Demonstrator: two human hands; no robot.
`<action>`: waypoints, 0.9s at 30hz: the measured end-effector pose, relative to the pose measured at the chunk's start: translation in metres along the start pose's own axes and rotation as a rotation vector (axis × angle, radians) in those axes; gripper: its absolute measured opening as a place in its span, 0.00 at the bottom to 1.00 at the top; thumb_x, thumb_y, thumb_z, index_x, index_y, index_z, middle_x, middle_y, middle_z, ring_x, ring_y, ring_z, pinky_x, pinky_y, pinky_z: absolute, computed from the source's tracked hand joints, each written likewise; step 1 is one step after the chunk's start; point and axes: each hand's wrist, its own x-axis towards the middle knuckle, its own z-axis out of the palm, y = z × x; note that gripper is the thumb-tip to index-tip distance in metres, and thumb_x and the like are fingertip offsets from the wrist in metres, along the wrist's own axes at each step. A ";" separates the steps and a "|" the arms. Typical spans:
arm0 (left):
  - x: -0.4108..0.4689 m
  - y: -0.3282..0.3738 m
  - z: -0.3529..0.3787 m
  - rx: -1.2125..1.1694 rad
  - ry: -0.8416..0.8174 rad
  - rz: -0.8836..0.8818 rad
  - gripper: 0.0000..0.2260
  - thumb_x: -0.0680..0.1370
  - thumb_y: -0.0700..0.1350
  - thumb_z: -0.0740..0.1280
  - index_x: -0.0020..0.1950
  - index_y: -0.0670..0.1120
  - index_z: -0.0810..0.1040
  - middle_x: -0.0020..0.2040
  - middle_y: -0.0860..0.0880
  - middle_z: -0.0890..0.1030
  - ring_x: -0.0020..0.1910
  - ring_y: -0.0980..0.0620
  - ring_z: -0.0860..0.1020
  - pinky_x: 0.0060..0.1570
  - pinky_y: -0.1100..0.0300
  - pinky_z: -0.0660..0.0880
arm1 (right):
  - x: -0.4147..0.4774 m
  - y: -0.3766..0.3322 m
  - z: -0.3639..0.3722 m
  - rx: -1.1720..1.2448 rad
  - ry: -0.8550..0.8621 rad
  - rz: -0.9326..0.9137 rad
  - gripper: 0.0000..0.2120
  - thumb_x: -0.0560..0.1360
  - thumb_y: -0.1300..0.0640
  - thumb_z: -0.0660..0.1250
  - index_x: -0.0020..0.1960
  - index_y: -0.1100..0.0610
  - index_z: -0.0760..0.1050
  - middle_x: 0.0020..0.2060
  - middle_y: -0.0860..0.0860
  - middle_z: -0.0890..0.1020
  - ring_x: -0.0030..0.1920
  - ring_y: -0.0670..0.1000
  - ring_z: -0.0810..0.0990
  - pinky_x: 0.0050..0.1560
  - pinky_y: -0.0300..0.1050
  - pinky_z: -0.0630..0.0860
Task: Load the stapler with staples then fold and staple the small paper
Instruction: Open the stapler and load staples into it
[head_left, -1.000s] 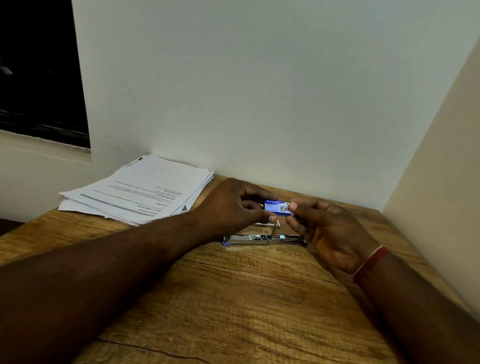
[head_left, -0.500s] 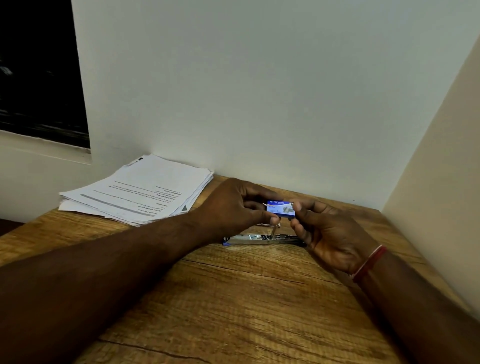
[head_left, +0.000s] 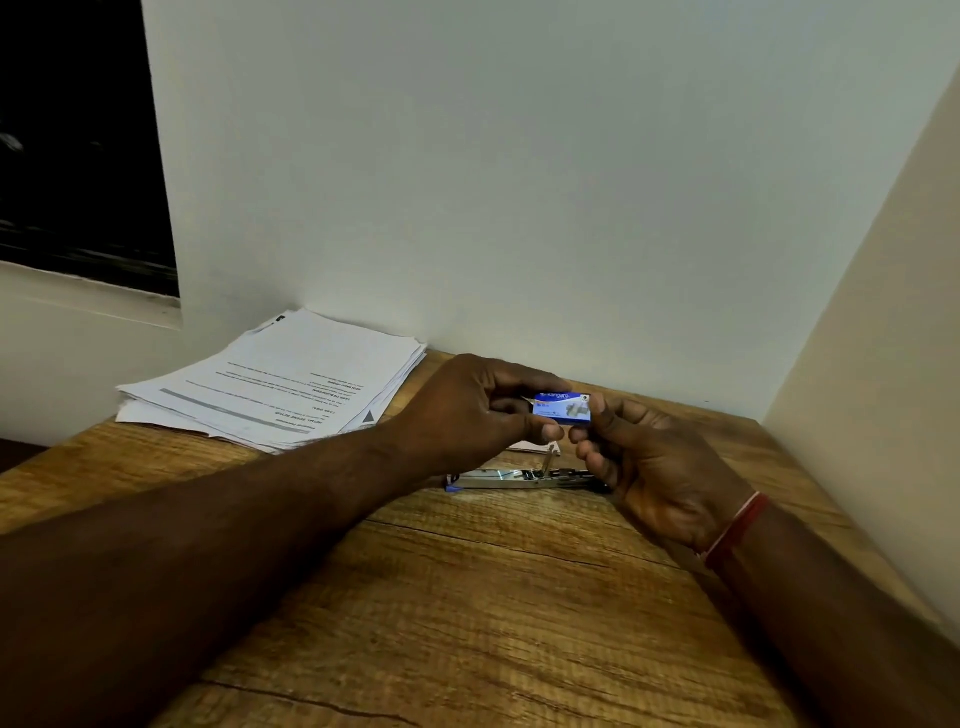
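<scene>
Pale walls (head_left: 519, 182) meet in a corner, and a wooden desk (head_left: 467, 597) is set against them. A stack of printed sheets (head_left: 280, 384) is laid at 10 o'clock from the hands, against the back wall and well apart from the work zone, presumably to keep it out of the loading step.

The left hand (head_left: 467, 410) is curled, and the left end of a blue staple box (head_left: 563, 408) is pinched between its thumb and fingers. The right hand (head_left: 654, 467) is likewise curled, and the right end of the box is pinched by its thumb and fingertips.

The stapler (head_left: 519, 477) is laid flat on the desk at 6 o'clock from the box, swung open so that its metal channel is exposed for loading. A small paper (head_left: 530, 446) is seen at 12 o'clock from the stapler, just beside it and partly hidden by the hands.

The box is held above the desk with its printed face turned upward. This two-handed hold is judged to serve opening it. Whether it is already open cannot be told. A red wrist thread (head_left: 735, 530) is worn on the right arm.
</scene>
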 end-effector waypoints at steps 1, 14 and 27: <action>-0.001 0.000 0.000 0.021 0.007 -0.001 0.19 0.76 0.40 0.84 0.67 0.51 0.90 0.52 0.52 0.92 0.52 0.49 0.91 0.60 0.54 0.87 | 0.001 0.001 -0.001 -0.019 0.003 -0.013 0.13 0.76 0.55 0.74 0.56 0.63 0.85 0.41 0.59 0.86 0.35 0.49 0.85 0.34 0.37 0.84; -0.004 0.000 -0.005 0.105 0.002 0.039 0.33 0.77 0.49 0.84 0.81 0.52 0.78 0.63 0.55 0.89 0.59 0.59 0.87 0.64 0.60 0.84 | 0.011 -0.012 -0.027 -0.279 0.199 -0.264 0.13 0.75 0.65 0.79 0.58 0.67 0.86 0.49 0.66 0.89 0.42 0.59 0.88 0.47 0.46 0.88; -0.008 0.004 -0.007 0.201 -0.091 0.032 0.20 0.76 0.56 0.83 0.66 0.53 0.90 0.54 0.59 0.91 0.55 0.64 0.88 0.55 0.66 0.84 | 0.024 -0.038 -0.171 -1.143 1.070 0.031 0.13 0.74 0.51 0.74 0.51 0.60 0.87 0.51 0.60 0.87 0.47 0.63 0.82 0.47 0.47 0.77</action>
